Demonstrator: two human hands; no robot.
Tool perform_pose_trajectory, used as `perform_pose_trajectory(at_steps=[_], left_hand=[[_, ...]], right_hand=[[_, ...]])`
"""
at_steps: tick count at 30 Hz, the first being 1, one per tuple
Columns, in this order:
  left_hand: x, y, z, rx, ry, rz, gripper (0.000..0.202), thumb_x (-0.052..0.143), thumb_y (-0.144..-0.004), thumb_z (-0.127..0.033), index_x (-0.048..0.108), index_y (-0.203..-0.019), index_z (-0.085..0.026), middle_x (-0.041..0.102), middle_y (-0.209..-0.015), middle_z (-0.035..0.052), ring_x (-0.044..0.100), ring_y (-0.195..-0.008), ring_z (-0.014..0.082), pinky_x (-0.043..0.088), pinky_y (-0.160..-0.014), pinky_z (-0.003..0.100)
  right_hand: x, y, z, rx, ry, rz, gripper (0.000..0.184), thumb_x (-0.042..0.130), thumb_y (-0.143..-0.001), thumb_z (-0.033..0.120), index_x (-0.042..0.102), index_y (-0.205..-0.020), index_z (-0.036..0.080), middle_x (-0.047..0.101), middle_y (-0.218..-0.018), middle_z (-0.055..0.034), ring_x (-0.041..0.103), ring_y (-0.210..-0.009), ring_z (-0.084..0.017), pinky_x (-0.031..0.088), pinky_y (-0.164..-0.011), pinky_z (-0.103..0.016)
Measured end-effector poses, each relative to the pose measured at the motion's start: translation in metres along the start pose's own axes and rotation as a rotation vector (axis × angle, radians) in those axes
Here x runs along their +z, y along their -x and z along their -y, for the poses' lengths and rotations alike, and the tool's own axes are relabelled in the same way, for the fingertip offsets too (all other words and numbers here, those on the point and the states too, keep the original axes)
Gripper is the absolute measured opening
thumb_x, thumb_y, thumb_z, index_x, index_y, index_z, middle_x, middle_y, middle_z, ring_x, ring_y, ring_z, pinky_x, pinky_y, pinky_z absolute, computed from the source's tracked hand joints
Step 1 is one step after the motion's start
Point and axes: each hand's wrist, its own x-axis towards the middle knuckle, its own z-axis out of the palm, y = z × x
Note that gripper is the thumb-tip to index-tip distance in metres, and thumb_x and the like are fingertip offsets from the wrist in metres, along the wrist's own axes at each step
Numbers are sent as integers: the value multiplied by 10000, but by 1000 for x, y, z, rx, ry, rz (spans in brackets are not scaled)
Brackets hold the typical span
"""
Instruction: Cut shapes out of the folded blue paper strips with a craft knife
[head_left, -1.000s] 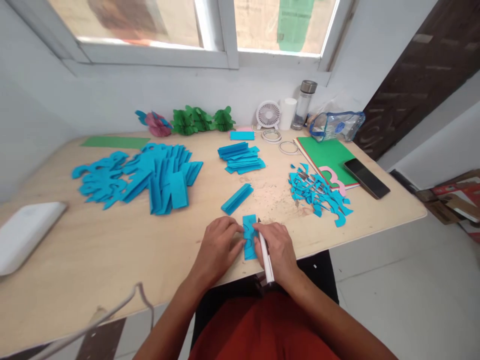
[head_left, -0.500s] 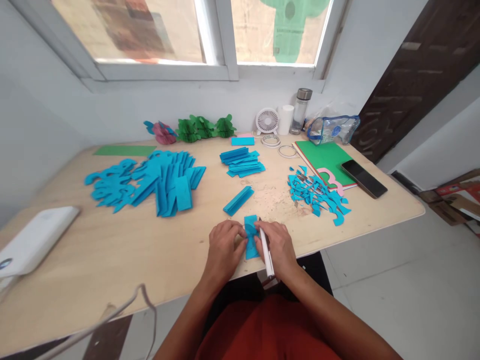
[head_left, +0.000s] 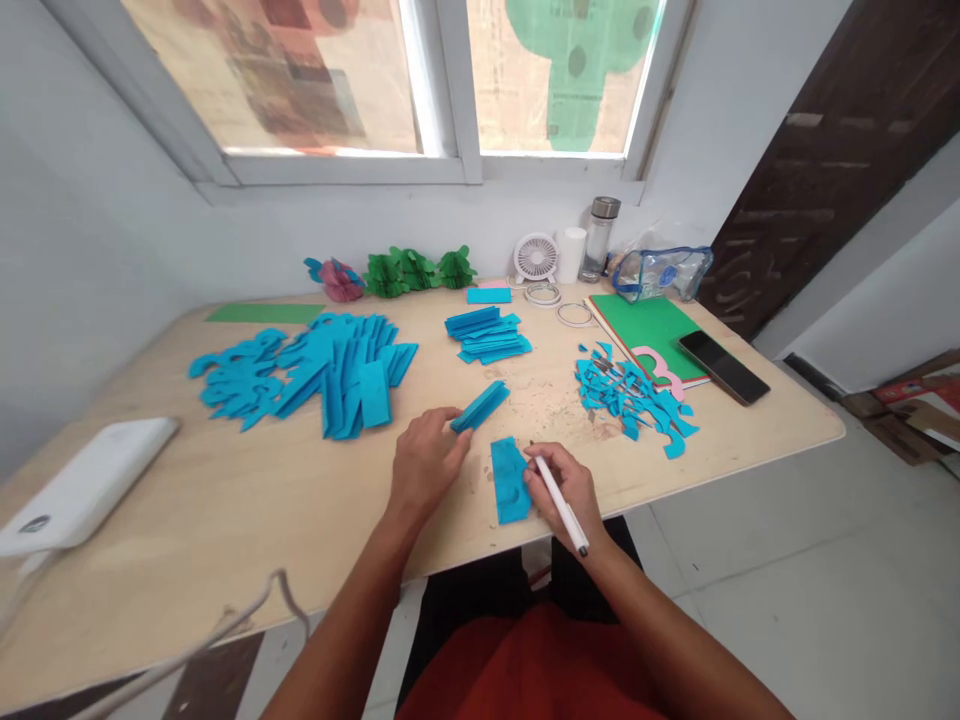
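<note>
Wooden desk (head_left: 300, 510) carries blue sheet (head_left: 510, 485). Right of sheet, my right hand (head_left: 574, 487) grasps pen (head_left: 561, 505); beyond-left of it, my left hand (head_left: 424, 455) touches folded strip (head_left: 482, 404), its closure I cannot tell.

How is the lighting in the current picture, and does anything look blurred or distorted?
Head view: window brightest, nearly white along some pane edges; same head view: marks on the blue paper beside the pen look soft, and the brown door leans, probably wide-angle distortion.
</note>
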Motion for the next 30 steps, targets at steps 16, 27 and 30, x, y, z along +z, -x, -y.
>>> perform_pose_trajectory(at_steps=[16,27,30], left_hand=[[8,-14,-5,-75,-92,12,238,449,-924,-277,667,-987,-206,741,-964,81,684,-844,240,506,-724,340],[3,8,-43,10,-88,255,123,626,-817,-221,638,-939,-219,694,-980,75,655,-935,259,503,-782,361],[4,-2,-48,-26,-103,316,89,646,-789,-195,626,-872,-218,686,-941,67,656,-888,260,491,-753,354]], right_hand=[[0,2,-3,107,-254,-41,204,632,-808,278,649,-994,195,671,-742,-3,603,-581,-122,481,-498,-209],[-4,1,-1,97,-275,-88,208,665,-798,309,666,-974,198,667,-754,-11,628,-633,-141,516,-543,-229],[-4,1,1,118,-269,-97,212,679,-790,316,673,-965,197,671,-753,-12,623,-620,-139,516,-537,-227]])
